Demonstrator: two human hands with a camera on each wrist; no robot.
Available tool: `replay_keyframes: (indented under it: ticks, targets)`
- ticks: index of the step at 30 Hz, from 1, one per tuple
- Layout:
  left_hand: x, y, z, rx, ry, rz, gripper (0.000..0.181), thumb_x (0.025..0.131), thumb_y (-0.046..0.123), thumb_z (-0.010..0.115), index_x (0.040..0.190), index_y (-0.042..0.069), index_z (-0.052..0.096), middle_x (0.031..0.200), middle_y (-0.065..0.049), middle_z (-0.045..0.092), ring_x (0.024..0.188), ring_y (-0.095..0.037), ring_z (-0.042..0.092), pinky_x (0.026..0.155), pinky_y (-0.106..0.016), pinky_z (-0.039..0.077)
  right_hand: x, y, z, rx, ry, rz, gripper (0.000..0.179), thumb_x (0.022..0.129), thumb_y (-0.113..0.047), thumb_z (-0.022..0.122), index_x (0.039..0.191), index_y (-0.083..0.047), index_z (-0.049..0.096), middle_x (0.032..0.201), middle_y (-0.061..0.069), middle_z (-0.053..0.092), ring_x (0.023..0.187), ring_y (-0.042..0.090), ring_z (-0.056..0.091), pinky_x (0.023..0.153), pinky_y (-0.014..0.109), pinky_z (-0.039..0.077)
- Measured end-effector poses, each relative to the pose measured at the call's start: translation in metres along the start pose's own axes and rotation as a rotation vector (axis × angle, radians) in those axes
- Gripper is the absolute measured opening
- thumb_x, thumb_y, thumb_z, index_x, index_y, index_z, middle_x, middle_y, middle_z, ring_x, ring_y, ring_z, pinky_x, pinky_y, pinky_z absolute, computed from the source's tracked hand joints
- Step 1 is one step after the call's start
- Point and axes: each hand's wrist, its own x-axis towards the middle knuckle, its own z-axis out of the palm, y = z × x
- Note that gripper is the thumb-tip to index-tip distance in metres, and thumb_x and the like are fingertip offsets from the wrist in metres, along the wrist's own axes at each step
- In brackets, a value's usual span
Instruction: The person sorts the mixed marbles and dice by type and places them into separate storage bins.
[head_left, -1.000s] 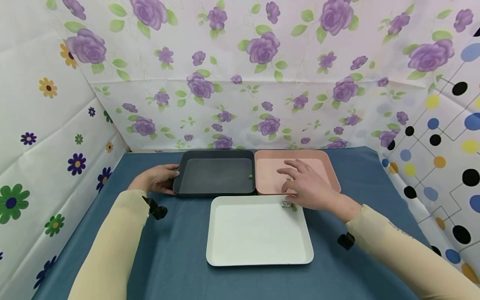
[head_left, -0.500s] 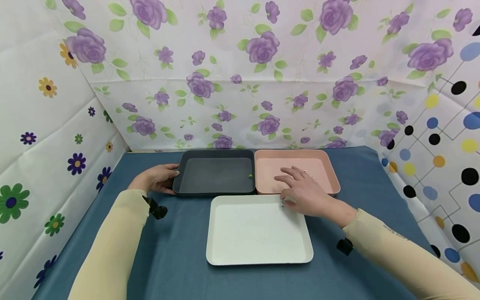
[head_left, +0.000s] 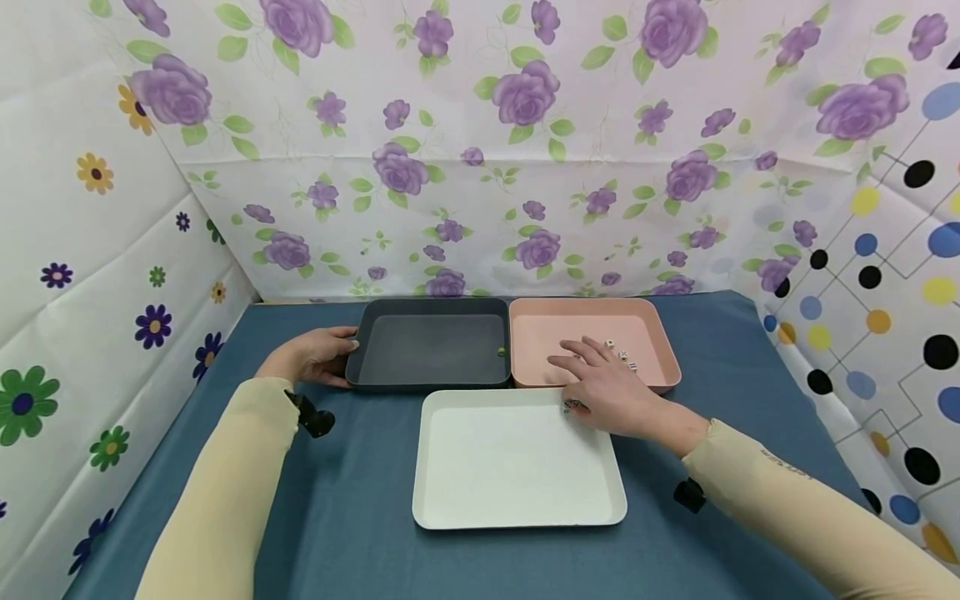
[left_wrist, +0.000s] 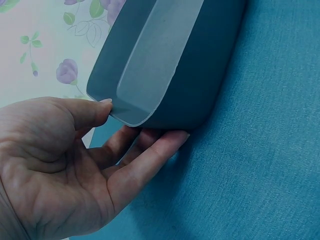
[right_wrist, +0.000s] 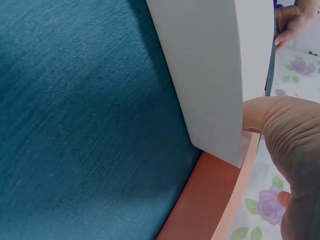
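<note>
My left hand [head_left: 318, 357] grips the left end of a dark grey tray [head_left: 427, 386], thumb at the rim. In the left wrist view its other fingers lie against the outer wall of that tray [left_wrist: 195, 85]. My right hand [head_left: 603, 387] reaches over the back right corner of a white tray [head_left: 517, 517]. Two of its fingers spread over the pink tray [head_left: 663, 350]. Its thumb [right_wrist: 255, 112] dips inside the white tray. Small black-and-white dice [head_left: 567, 407] show partly at the thumb and forefinger; I cannot tell whether one is pinched.
Several dice [head_left: 623, 355] lie in the pink tray beyond the right hand. A small green bead [head_left: 501, 352] sits at the right side of the dark grey tray. The trays stand close together on a blue cloth [head_left: 345, 500], with a floral curtain [head_left: 465, 200] behind.
My right hand has lowered onto the white tray's back right corner and moved slightly nearer, now covering the green bead and part of the dice there. The left hand has stayed put.
</note>
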Motion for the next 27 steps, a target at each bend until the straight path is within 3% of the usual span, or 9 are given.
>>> replay_keyframes:
  ticks: [6, 15, 27]
  targets:
    - [0.0001, 0.0008, 0.0002, -0.002, -0.001, -0.001, 0.058, 0.114, 0.019, 0.037, 0.167, 0.022, 0.014, 0.152, -0.029, 0.042, 0.126, -0.042, 0.057, 0.088, -0.053, 0.058, -0.0022, -0.0014, 0.0037, 0.012, 0.016, -0.002, 0.017, 0.082, -0.021, 0.088, 0.099, -0.019, 0.083, 0.151, 0.011, 0.052, 0.147, 0.039, 0.032, 0.121, 0.058, 0.019]
    - [-0.0004, 0.0012, 0.0001, -0.005, -0.005, -0.009, 0.058, 0.114, 0.018, 0.037, 0.167, 0.022, 0.013, 0.154, -0.029, 0.038, 0.13, -0.043, 0.053, 0.088, -0.053, 0.058, -0.0055, -0.0054, 0.0049, 0.129, 0.027, 0.009, 0.013, 0.083, -0.025, 0.088, 0.093, -0.027, 0.081, 0.156, 0.01, 0.047, 0.15, 0.039, 0.027, 0.118, 0.063, 0.022]
    - [0.0007, 0.0003, -0.0003, -0.006, -0.015, -0.008, 0.058, 0.114, 0.019, 0.036, 0.167, 0.021, 0.013, 0.156, -0.029, 0.037, 0.132, -0.043, 0.051, 0.088, -0.053, 0.058, -0.0039, -0.0062, 0.0067, 0.096, 0.026, 0.042, 0.012, 0.081, -0.024, 0.089, 0.089, -0.026, 0.081, 0.155, 0.011, 0.048, 0.15, 0.038, 0.028, 0.12, 0.061, 0.021]
